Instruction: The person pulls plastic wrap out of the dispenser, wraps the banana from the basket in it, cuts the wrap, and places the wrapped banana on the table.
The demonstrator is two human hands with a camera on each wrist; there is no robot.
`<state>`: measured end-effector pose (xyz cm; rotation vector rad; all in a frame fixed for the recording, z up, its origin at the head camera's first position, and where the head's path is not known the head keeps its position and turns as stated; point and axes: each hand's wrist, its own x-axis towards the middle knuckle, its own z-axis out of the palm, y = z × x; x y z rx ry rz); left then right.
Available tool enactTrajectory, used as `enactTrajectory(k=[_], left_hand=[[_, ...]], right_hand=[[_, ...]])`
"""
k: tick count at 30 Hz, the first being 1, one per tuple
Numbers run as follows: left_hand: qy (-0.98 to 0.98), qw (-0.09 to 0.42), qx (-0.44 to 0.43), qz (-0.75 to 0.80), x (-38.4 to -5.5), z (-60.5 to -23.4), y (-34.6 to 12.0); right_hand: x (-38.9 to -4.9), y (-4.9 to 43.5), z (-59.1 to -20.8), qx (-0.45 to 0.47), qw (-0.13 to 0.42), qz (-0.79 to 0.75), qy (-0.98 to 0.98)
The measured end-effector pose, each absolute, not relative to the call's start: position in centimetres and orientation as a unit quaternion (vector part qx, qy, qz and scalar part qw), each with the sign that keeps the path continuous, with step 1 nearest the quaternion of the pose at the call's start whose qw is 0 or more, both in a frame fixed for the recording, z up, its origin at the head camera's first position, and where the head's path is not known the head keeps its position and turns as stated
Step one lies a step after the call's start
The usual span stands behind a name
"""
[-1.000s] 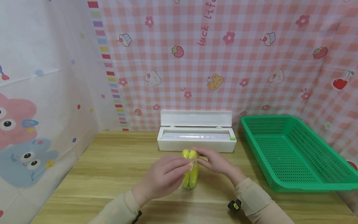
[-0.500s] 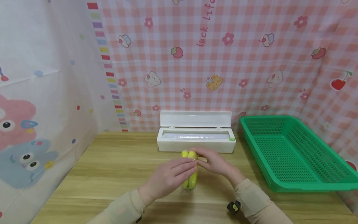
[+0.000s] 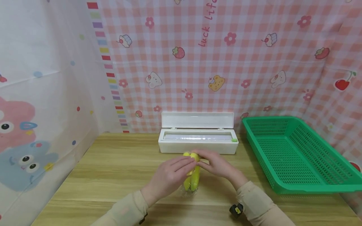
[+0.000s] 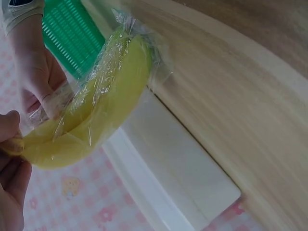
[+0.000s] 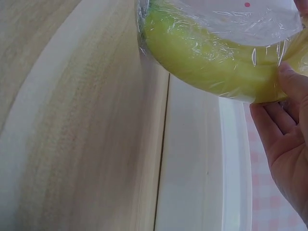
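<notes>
Two yellow bananas point(image 3: 195, 180), greenish at one end, lie side by side inside clear cling film point(image 4: 103, 84). They are held up off the table in both hands. My left hand point(image 3: 169, 172) pinches the yellow end between thumb and fingers, its back partly covering the fruit in the head view. From the other side my right hand point(image 3: 216, 164) grips the bananas near the same end, thumb point(image 5: 292, 82) on the film and fingers beneath. Loose, crinkled film sticks out past the greenish end and between the hands.
A white cling film dispenser point(image 3: 198, 148) stands behind the hands, lid point(image 3: 198, 120) raised, film roll point(image 3: 198, 137) inside. At the right is a green plastic basket point(image 3: 316, 188). Both stand on the wooden table point(image 3: 118, 179), with a pink checked cloth point(image 3: 226, 62) behind.
My left hand has moved slightly right over the bananas, then back a little toward their far end. The right hand keeps its hold with hardly any movement.
</notes>
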<state>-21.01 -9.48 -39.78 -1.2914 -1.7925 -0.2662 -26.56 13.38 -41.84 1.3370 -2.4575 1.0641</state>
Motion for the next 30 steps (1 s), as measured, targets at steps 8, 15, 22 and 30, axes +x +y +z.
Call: enactTrajectory(k=[8, 15, 22, 30], left_hand=[[-0.724, 0.450, -0.511, -0.112, -21.0, -40.1, -9.5], [-0.727, 0.454, -0.503, -0.110, -21.0, -40.3, -9.6], [-0.734, 0.451, -0.494, -0.117, -20.9, -40.6, -9.5], [-0.729, 0.468, -0.483, -0.124, -21.1, -41.1, -9.5]], right_hand=[[-26.3, 13.2, -42.0, 0.421, 0.062, 0.368, -0.827], [-25.7, 12.9, -42.2, 0.381, 0.030, 0.358, -0.852], [-25.4, 12.7, -42.5, 0.351, 0.031, 0.315, -0.881], [-25.4, 13.0, -43.0, 0.359, 0.019, 0.309, -0.880]])
